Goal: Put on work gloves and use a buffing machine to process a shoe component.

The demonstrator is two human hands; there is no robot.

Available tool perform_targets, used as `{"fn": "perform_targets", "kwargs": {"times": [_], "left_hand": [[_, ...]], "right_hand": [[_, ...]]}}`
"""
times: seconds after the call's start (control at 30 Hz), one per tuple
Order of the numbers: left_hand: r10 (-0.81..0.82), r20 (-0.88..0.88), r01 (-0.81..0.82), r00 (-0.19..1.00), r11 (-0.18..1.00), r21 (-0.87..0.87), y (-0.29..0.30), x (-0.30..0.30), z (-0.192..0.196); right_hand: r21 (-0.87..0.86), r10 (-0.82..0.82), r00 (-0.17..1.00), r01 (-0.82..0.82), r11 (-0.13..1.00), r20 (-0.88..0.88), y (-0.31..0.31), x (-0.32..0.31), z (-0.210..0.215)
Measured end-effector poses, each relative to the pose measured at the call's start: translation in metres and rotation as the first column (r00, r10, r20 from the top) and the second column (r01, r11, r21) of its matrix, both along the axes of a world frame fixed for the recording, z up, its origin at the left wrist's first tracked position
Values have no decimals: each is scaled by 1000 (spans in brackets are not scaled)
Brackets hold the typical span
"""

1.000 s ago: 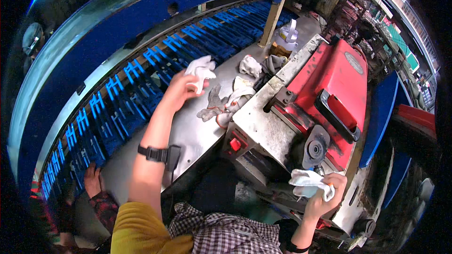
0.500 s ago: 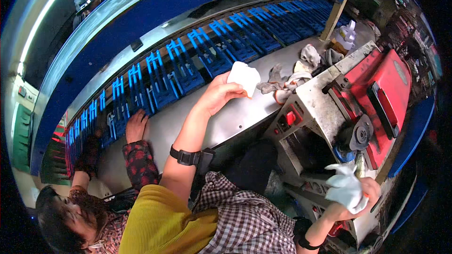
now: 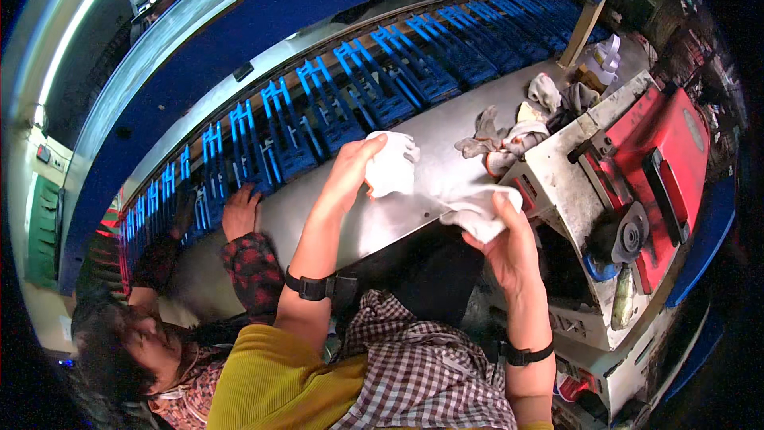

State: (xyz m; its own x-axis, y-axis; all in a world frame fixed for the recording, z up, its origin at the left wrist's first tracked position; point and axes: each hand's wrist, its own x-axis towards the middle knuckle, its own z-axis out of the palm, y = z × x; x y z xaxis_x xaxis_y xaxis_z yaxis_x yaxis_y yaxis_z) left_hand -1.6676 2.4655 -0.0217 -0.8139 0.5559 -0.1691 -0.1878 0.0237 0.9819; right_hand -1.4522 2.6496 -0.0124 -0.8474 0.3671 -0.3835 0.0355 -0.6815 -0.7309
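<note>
My left hand (image 3: 348,173) is closed around a white knit glove (image 3: 392,166) with an orange edge at its cuff, held up over the bare metal ledge (image 3: 358,223). Just to the right, my right hand (image 3: 511,248) pinches a second white glove (image 3: 477,213) between thumb and fingers. That glove is stretched out toward the left and partly smeared by motion. The two gloves are close to each other; whether they touch I cannot tell.
Crumpled, soiled gloves (image 3: 509,134) lie on the ledge, with a white plastic jug (image 3: 606,60) behind. A red machine (image 3: 637,167) stands at the right. Blue slotted machine parts (image 3: 318,111) line the back. A co-worker's hand (image 3: 241,213) rests at the left.
My right hand has swung up and left from beside the red machine with its glove, in front of me. My left hand has lowered slightly and turned its glove.
</note>
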Motion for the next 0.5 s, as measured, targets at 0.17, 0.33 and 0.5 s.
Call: {"fn": "perform_targets", "kwargs": {"times": [0.17, 0.33, 0.5], "left_hand": [[-47, 248, -11, 968, 973, 229, -6, 7, -7], [-109, 148, 64, 983, 958, 278, 0, 17, -15], [43, -210, -45, 977, 999, -2, 23, 29, -21]], "right_hand": [[-114, -192, 981, 190, 975, -3, -8, -13, -17], [-31, -211, 977, 211, 977, -13, -7, 14, -31], [-135, -218, 962, 197, 971, -165, 3, 49, -27]]}}
